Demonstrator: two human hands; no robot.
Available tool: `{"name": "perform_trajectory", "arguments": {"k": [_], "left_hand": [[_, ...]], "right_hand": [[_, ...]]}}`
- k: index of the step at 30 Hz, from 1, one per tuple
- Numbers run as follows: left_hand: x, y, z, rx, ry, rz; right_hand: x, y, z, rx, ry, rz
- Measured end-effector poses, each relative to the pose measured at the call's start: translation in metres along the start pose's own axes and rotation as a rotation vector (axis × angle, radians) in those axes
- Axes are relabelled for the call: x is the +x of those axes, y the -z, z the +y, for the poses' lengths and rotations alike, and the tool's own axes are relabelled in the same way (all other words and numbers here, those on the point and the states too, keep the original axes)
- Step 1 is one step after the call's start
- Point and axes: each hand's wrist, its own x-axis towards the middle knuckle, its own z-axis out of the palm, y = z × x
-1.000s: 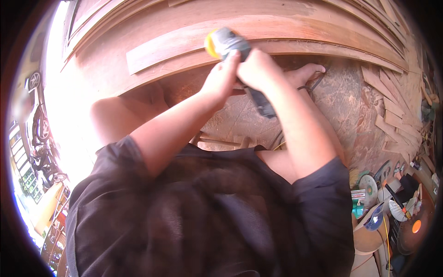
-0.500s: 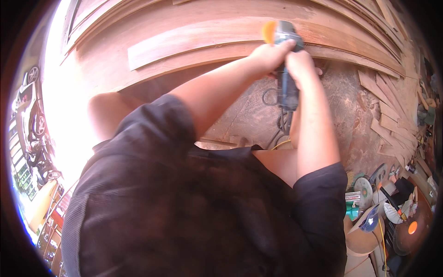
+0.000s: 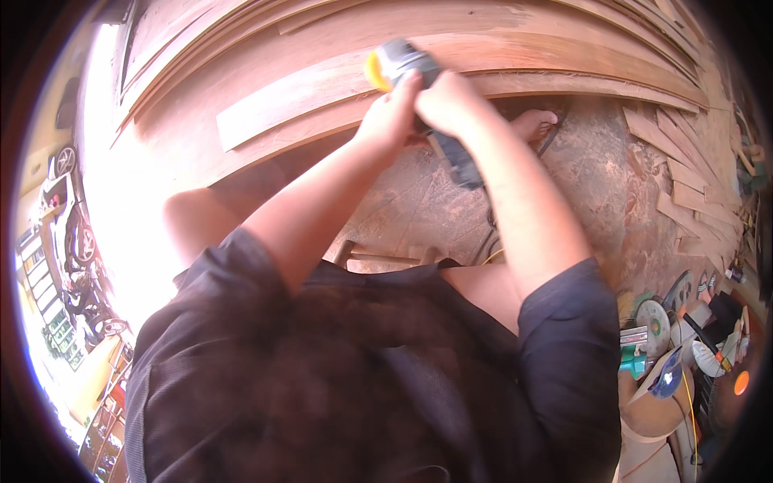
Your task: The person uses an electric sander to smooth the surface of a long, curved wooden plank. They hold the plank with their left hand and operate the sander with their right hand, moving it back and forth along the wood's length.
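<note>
With both hands I hold an angle grinder (image 3: 459, 161) over a long wooden board (image 3: 278, 113). Its yellow-orange disc (image 3: 375, 72) faces left at the board's surface, and the grinder's head is a little blurred. My left hand (image 3: 390, 117) wraps the tool near its head, thumb on top. Close behind it, my right hand (image 3: 449, 103) grips the body, its fingers mostly hidden. The rear of the grinder slants down to the right, toward my lap. Whether the disc touches the wood I cannot tell.
More long boards (image 3: 241, 36) lie beyond the one under the disc. Wood offcuts (image 3: 692, 189) are spread on the floor at the right. Below them sit a grinding disc (image 3: 652, 322) and assorted tools. A dark cord (image 3: 489, 229) runs near my legs. My bare foot (image 3: 534, 125) rests by the board's edge.
Both hands have carried the grinder left along the board. Its body, nearly in line with my view before, now slants more, with the rear end to the right.
</note>
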Motion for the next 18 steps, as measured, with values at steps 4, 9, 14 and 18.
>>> {"name": "perform_trajectory", "arguments": {"k": [4,9,14,18], "left_hand": [[0.040,-0.073,0.030,0.000,-0.107,-0.199],[0.077,-0.113,0.052,0.201,-0.094,-0.316],[0.059,-0.064,0.042,0.158,-0.079,-0.272],[0.026,0.029,0.005,0.033,-0.031,-0.039]], "right_hand": [[0.023,0.051,0.066,0.236,-0.143,0.158],[0.021,0.073,0.094,0.633,-0.168,0.298],[0.045,0.035,0.081,0.412,-0.117,0.288],[0.001,-0.010,-0.026,0.174,-0.080,0.031]]}}
